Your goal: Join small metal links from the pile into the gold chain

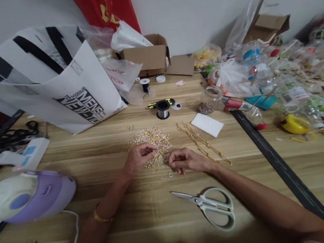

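A loose heap of small gold and clear beads or charms [154,135] lies in the middle of the table. My left hand [138,157] rests at its near left side, thumb and fingers pinched together over the pieces. At the heap's right edge, my right hand [187,160] is curled with its fingertips pressed together. Whatever either pinch holds is too small to make out. Just below the heap lies a small ring with a short chain [169,175]. Scissors with pale green handles [216,207] lie closer to me, and gold chains [198,140] stretch out beyond my right wrist.
Spools of wire [163,109] and thread [145,85] stand behind the heap, near a white card [207,124]. A large white bag [82,93] and a purple-white appliance [44,195] occupy the left. Jars, bottles and plastic bags [232,78] crowd the right.
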The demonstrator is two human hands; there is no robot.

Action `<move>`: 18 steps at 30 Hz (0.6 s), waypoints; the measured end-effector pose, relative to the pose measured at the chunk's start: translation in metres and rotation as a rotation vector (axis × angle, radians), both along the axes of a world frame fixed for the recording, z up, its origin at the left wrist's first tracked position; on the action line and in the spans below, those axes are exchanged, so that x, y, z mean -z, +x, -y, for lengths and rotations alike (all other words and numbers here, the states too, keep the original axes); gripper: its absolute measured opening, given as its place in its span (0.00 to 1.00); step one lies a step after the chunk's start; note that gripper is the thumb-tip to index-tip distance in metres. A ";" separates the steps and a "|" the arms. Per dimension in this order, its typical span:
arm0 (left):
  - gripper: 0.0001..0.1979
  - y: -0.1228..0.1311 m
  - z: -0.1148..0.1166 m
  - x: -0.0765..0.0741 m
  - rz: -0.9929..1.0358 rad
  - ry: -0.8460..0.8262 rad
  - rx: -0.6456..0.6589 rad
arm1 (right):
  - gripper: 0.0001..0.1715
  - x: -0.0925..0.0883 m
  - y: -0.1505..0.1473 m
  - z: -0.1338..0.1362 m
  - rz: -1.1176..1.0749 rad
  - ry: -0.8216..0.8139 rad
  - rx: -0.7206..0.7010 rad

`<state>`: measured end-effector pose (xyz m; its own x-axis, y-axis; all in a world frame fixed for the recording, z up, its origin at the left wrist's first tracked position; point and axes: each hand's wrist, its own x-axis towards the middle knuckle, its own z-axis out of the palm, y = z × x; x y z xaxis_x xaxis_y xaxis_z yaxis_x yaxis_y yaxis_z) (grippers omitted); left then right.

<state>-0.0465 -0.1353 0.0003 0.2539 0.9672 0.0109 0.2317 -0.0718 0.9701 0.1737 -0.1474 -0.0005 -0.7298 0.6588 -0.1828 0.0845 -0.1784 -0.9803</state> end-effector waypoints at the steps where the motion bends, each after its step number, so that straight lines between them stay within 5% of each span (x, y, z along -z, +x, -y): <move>1: 0.10 0.000 0.000 0.000 -0.013 0.007 -0.002 | 0.16 0.000 0.000 0.000 0.000 0.000 0.001; 18: 0.07 0.003 0.002 -0.001 -0.045 0.069 -0.067 | 0.15 0.000 0.000 0.000 0.008 -0.007 0.003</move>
